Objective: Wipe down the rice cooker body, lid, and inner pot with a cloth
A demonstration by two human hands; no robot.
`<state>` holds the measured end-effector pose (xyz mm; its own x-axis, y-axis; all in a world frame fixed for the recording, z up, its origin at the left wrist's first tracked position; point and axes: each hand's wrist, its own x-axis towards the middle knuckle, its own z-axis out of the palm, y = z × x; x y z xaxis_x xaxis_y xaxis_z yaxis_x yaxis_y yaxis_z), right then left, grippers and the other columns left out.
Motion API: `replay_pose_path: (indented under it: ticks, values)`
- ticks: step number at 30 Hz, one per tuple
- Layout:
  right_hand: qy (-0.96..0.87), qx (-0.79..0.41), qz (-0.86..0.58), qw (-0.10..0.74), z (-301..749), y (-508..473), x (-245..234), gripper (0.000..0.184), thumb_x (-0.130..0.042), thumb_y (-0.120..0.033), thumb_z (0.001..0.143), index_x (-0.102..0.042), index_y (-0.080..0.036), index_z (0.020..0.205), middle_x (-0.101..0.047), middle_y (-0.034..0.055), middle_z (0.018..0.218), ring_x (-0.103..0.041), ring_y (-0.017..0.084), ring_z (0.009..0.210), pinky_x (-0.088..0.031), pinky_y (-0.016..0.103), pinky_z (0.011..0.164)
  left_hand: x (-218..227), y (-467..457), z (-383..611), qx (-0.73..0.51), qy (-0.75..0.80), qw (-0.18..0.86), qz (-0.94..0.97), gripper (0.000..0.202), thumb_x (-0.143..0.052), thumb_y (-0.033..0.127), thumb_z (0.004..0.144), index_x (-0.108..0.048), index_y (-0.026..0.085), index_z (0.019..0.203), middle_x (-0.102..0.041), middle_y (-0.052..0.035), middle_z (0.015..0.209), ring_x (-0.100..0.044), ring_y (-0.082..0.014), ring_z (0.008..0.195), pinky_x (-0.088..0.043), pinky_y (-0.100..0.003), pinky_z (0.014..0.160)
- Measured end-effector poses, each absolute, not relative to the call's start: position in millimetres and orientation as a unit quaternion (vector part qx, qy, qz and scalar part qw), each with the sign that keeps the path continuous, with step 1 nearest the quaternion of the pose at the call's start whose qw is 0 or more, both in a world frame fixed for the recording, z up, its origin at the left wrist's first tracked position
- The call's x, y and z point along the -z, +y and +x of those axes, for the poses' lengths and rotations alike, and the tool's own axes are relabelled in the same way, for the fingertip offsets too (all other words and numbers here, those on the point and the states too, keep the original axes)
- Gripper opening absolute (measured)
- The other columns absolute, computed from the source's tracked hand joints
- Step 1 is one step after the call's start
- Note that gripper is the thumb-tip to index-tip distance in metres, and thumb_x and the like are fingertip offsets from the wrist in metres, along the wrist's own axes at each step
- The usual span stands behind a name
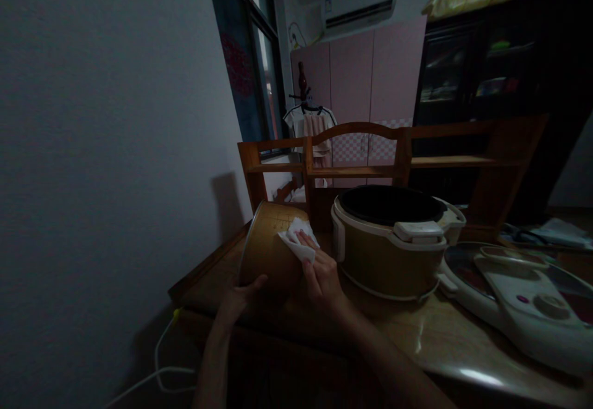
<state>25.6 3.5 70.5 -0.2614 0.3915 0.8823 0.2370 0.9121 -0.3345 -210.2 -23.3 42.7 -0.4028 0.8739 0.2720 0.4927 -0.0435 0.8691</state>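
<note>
A gold-coloured inner pot [266,245] lies tipped on its side at the left end of a wooden table [430,335]. My left hand [241,298] grips its lower rim, fingers curled around the edge. My right hand [319,273] presses a white cloth [296,239] against the pot's outer wall. Just right of my hands stands the rice cooker body [393,251], gold with a white rim, its dark cavity uncovered.
The cooker's white lid [523,301] lies open to the right on the table. A wooden shelf rack [361,156] stands behind the cooker. A white cable [160,366] hangs off the table's left corner by the wall.
</note>
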Motion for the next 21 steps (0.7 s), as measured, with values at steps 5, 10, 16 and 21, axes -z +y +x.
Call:
replay_pose_path:
  ticks: [5, 10, 16, 21]
  values:
    - [-0.836, -0.037, -0.188, 0.514, 43, -7, -55, 0.055, -0.036, -0.016, 0.097, -0.035, -0.022, 0.151, -0.038, 0.0049, 0.154, -0.026, 0.024, 0.146, -0.032, 0.051, 0.118, -62, -25, -196, -0.519, 0.657, 0.202, 0.508, 0.04, -0.08, 0.04, 0.068, -0.072, 0.016, 0.099, -0.075, -0.0113, 0.107, -0.067, -0.0294, 0.112, -0.053, -0.035, 0.099]
    - [-0.867, -0.028, -0.16, 0.47, 55, -13, -41, 0.06, -0.04, -0.013, 0.093, -0.032, -0.019, 0.152, -0.036, 0.0064, 0.155, -0.026, 0.025, 0.146, -0.037, 0.049, 0.116, -71, -27, -188, -0.546, 0.633, 0.194, 0.513, 0.039, -0.081, 0.034, 0.067, -0.072, 0.017, 0.101, -0.077, -0.0094, 0.1, -0.067, -0.0296, 0.11, -0.053, -0.038, 0.099]
    - [-0.821, -0.073, -0.183, 0.536, 63, -21, -43, 0.052, -0.037, -0.015, 0.096, -0.042, -0.021, 0.147, -0.045, 0.0052, 0.15, -0.037, 0.023, 0.142, -0.04, 0.045, 0.115, -79, -31, -176, -0.55, 0.625, 0.25, 0.495, 0.034, -0.083, 0.026, 0.064, -0.073, 0.015, 0.095, -0.077, -0.0094, 0.097, -0.072, -0.029, 0.1, -0.058, -0.036, 0.091]
    - [-0.747, -0.087, -0.256, 0.607, 63, -11, -75, 0.046, -0.033, -0.022, 0.101, -0.044, -0.025, 0.146, -0.042, 0.0022, 0.152, -0.033, 0.023, 0.144, -0.031, 0.047, 0.12, -77, -32, -174, -0.521, 0.628, 0.298, 0.495, 0.031, -0.085, 0.031, 0.061, -0.074, 0.012, 0.083, -0.078, -0.0112, 0.084, -0.075, -0.0298, 0.082, -0.063, -0.035, 0.074]
